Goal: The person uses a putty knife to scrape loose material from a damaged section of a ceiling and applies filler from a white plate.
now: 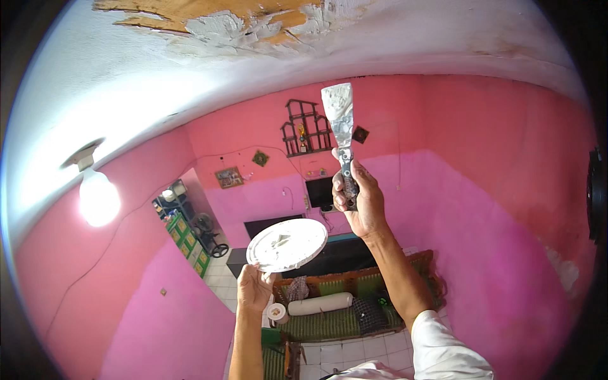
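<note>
My right hand (361, 202) is closed around the putty knife (341, 130), blade pointing to twelve toward the ceiling patch (240, 25). My left hand (254, 288) grips the white lid (287, 244) at eight o'clock.

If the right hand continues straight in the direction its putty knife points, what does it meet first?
Probably the white ceiling. The right hand aims the putty knife upward with nothing between; depth is unclear.
</note>
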A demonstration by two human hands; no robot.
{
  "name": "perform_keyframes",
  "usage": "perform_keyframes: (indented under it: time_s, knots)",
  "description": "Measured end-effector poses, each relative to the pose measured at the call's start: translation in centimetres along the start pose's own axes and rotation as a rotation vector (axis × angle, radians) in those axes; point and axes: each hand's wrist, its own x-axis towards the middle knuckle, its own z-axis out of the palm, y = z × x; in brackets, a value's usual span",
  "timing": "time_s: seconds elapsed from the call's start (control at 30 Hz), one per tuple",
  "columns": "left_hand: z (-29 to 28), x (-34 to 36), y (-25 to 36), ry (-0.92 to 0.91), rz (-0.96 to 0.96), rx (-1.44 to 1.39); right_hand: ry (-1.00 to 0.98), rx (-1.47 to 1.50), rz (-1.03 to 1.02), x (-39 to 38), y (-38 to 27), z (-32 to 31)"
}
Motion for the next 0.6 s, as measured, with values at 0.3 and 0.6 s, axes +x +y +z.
perform_keyframes:
  time_s: [0.3,0.6]
  knots:
    - [-2.1,1.6,-0.1,-0.016,0.077,-0.024,0.072,-0.455,0.071,-6.0,2.4,-2.9]
    - [-1.6,1.6,-2.2,0.146,0.108,0.031,-0.15,-1.317,-0.321,-9.8,8.4,-6.5]
